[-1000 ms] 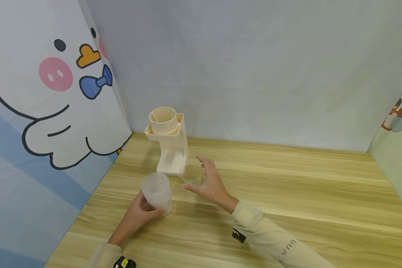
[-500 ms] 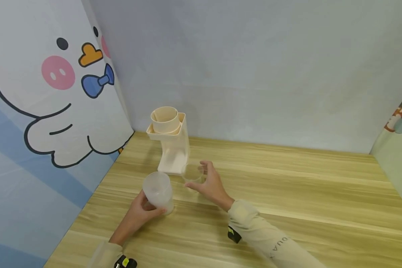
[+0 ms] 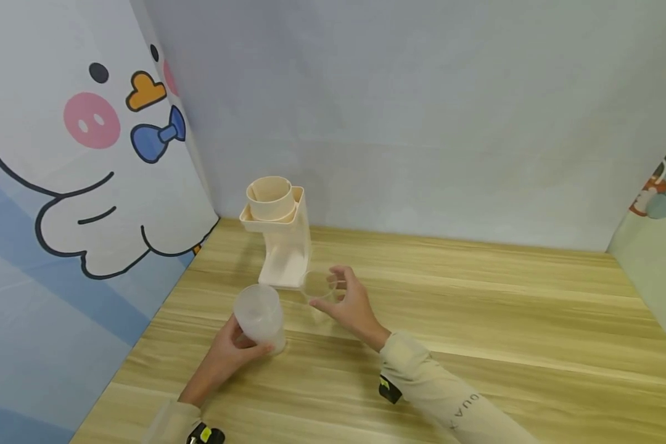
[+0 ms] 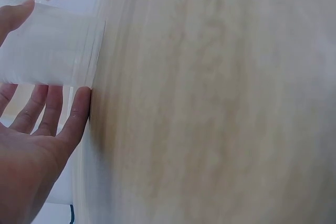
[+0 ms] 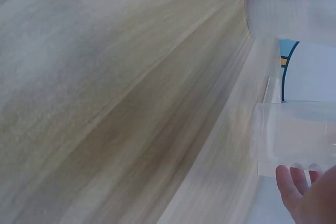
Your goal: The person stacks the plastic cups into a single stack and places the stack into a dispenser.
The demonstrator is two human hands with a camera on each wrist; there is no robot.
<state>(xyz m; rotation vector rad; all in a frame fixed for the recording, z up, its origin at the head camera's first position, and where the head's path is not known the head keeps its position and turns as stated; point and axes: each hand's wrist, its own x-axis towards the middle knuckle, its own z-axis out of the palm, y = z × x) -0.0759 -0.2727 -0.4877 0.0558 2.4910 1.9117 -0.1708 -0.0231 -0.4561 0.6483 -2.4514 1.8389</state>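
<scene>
On the wooden table, a cloudy plastic cup (image 3: 262, 317), perhaps a nested stack, stands at the left. My left hand (image 3: 226, 357) holds it, thumb on one side and fingers on the other. That same cup (image 4: 47, 45) lies across the left wrist view between thumb and fingers. To its right, my right hand (image 3: 356, 308) grips a thin clear plastic cup (image 3: 319, 288) by its side. Fingertips (image 5: 298, 177) touch the wall of this clear cup (image 5: 294, 135) in the right wrist view. Just behind both cups is a cream-coloured stand (image 3: 283, 265).
A cream round holder (image 3: 271, 200) sits in the stand's upper tray. A pale cloth wall (image 3: 422, 123) closes off the back of the wooden table (image 3: 505, 327). On the left hangs a cloth printed with a cartoon bird (image 3: 111, 179).
My right hand has drawn its thumb and fingers in around the clear cup. The left hand and the cloudy cup stay where they were.
</scene>
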